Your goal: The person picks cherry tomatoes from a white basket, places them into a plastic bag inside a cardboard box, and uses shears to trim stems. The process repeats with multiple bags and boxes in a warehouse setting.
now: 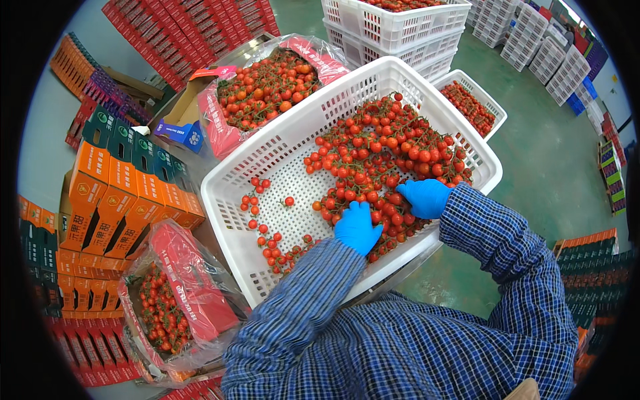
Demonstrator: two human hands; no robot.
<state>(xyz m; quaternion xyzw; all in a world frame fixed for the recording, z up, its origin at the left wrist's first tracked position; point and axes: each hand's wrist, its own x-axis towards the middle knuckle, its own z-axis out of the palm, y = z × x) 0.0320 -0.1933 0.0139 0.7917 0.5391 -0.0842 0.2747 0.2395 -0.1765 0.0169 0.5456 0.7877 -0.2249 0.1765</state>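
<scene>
Vine cherry tomatoes (370, 150) lie heaped in the right part of a white perforated plastic crate (225, 240). My left hand (358, 227), in a blue glove, touches the near side of the heap; its fingertips are among the tomatoes, and whether it grips any cannot be told. My right hand (425, 198), gloved alike, reaches into the heap a little to the right, its fingertips partly hidden by fruit. A loose string of tomatoes (271, 244) and a single tomato (289, 201) lie at the crate's left.
Beyond the crate stands a plastic-lined carton of tomatoes (265, 90); another tomato carton (165, 315) is at lower left. Orange boxes (117, 192) are stacked on the left. Stacked white crates (395, 30) and a smaller tomato crate (467, 107) stand behind.
</scene>
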